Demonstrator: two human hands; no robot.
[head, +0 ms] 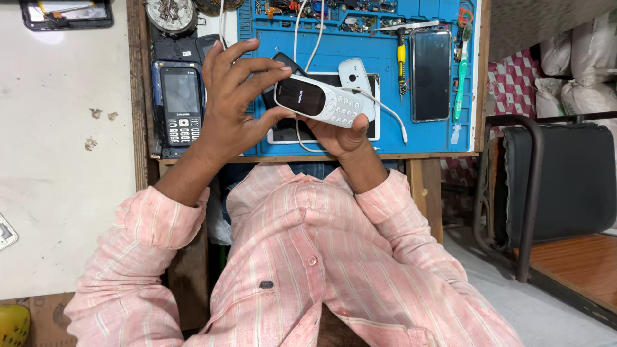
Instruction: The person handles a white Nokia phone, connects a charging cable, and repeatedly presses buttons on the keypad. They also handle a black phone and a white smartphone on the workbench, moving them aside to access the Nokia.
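Note:
I hold a white keypad phone [321, 101] with a dark screen over the blue work mat [385, 71]. My left hand [228, 103] pinches its screen end with thumb and fingers. My right hand [344, 136] cups the keypad end from below. A white back cover [352, 72] lies on the mat just behind the phone, and a white cable [385, 109] runs past it. A flat white device [283, 133] lies on the mat under my hands.
Dark keypad phones [180, 103] lie left of the mat. A black smartphone [430, 74], a yellow-handled screwdriver [401, 61] and a green brush [460, 80] rest on the mat's right side. A dark stool [559, 180] stands to the right.

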